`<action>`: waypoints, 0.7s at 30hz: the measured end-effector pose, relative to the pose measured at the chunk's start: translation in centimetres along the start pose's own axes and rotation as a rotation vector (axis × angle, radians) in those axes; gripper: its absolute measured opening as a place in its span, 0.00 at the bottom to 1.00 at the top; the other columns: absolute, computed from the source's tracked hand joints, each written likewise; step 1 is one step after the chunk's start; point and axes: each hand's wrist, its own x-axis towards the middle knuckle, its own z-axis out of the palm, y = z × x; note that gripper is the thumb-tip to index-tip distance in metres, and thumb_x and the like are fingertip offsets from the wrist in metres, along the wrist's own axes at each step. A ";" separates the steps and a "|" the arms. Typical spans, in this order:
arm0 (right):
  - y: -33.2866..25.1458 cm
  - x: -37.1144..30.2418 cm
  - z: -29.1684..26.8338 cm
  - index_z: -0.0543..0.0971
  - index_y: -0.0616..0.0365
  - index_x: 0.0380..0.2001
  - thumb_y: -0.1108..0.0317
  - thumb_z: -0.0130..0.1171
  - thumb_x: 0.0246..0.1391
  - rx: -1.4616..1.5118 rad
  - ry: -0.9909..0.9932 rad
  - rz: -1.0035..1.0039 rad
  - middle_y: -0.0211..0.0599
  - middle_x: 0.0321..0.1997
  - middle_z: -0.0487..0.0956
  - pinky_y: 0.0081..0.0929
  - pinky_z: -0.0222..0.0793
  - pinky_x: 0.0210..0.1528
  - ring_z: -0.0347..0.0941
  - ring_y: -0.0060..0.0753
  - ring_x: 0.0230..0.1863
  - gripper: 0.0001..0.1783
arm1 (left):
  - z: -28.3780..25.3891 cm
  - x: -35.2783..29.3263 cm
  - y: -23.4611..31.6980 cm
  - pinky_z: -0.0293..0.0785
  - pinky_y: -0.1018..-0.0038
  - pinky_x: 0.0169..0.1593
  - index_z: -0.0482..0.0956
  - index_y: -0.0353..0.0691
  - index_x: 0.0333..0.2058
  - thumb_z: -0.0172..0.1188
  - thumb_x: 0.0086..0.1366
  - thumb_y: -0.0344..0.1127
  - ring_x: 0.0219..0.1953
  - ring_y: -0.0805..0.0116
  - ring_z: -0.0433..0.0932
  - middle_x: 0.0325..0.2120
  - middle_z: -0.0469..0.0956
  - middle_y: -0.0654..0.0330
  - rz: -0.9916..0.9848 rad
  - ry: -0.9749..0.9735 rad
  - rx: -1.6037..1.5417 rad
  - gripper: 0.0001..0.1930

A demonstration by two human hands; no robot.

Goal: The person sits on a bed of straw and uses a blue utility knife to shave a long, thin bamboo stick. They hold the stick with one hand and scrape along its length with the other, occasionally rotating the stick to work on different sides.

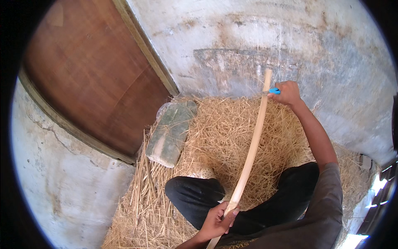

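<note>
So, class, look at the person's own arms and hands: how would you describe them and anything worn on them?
The left hand and right hand are ungloved. A dark grey-brown sleeve ends near the right elbow; the visible left forearm is bare.

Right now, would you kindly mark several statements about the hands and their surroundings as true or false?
1. The left hand grips the lower part of a long strip. True.
2. The strip is dark green. False: it is pale yellowish.
3. The right hand holds a blue tool at the strip's upper part. True.
4. The right hand is lower in the picture than the left. False: it is higher.
5. Straw covers the ground beneath the strip. True.
</note>
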 end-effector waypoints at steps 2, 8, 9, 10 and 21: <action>0.9 0.0 0.1 0.73 0.53 0.10 0.25 0.50 0.43 -0.012 0.012 -0.078 0.32 0.08 0.67 0.36 0.63 0.19 0.66 0.36 0.13 0.38 | 0.1 -0.4 0.1 0.58 0.86 0.16 0.71 0.38 0.41 0.50 0.69 0.38 0.13 0.86 0.61 0.16 0.66 0.69 -0.033 0.003 -0.002 0.09; 9.6 0.7 0.3 0.81 0.62 0.30 0.25 0.40 0.49 0.006 -0.162 0.620 0.53 0.27 0.79 0.45 0.70 0.37 0.76 0.52 0.33 0.45 | 0.9 -4.1 -0.9 0.66 0.80 0.34 0.77 0.37 0.39 0.56 0.65 0.33 0.31 0.81 0.68 0.27 0.74 0.69 -0.179 0.002 -0.019 0.08; 12.1 -0.8 0.0 0.81 0.63 0.30 0.27 0.38 0.51 -0.018 -0.126 0.672 0.54 0.28 0.79 0.47 0.69 0.37 0.76 0.53 0.33 0.45 | 1.3 -5.4 -2.2 0.61 0.83 0.30 0.77 0.40 0.37 0.57 0.65 0.33 0.28 0.85 0.65 0.25 0.70 0.74 0.007 -0.034 -0.072 0.05; 13.6 -1.7 -0.2 0.80 0.63 0.29 0.28 0.36 0.53 -0.046 -0.089 0.726 0.56 0.29 0.79 0.49 0.69 0.38 0.76 0.54 0.33 0.44 | 1.4 -5.7 -2.1 0.60 0.84 0.29 0.75 0.39 0.38 0.57 0.65 0.34 0.26 0.85 0.63 0.23 0.68 0.74 -0.010 -0.013 -0.091 0.06; -8.1 -10.1 -2.1 0.79 0.55 0.20 0.34 0.51 0.51 0.514 -0.410 0.268 0.43 0.19 0.76 0.39 0.65 0.28 0.73 0.43 0.22 0.32 | -3.5 2.4 -0.7 0.59 0.83 0.15 0.68 0.38 0.33 0.51 0.68 0.33 0.10 0.81 0.63 0.12 0.65 0.68 0.081 0.208 -0.098 0.06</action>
